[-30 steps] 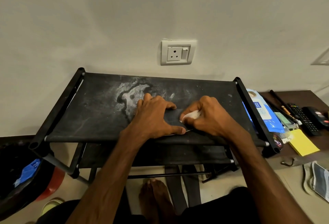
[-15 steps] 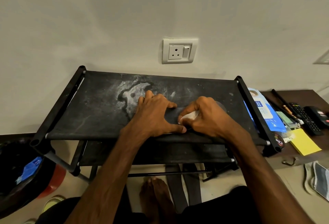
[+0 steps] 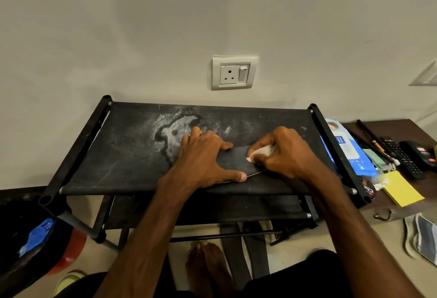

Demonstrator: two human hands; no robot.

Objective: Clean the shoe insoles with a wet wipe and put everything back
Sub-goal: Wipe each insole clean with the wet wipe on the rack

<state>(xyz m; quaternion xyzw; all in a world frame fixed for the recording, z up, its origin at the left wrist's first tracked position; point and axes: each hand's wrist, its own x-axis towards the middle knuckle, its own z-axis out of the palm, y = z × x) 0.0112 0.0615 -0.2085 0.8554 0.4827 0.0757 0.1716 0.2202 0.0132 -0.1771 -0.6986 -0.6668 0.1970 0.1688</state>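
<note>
Presses insole (image 3: 236,161) down with flat left hand (image 3: 203,158); at 3 o'clock, pinches wipe (image 3: 259,153) in right hand (image 3: 289,153).

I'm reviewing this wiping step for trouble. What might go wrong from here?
The insole lies on the rack's dusty, stained fabric top, so the wet wipe in the right hand may smear that grime onto it. The left hand presses only one end; the insole sits near the front edge and might slide off.
</note>
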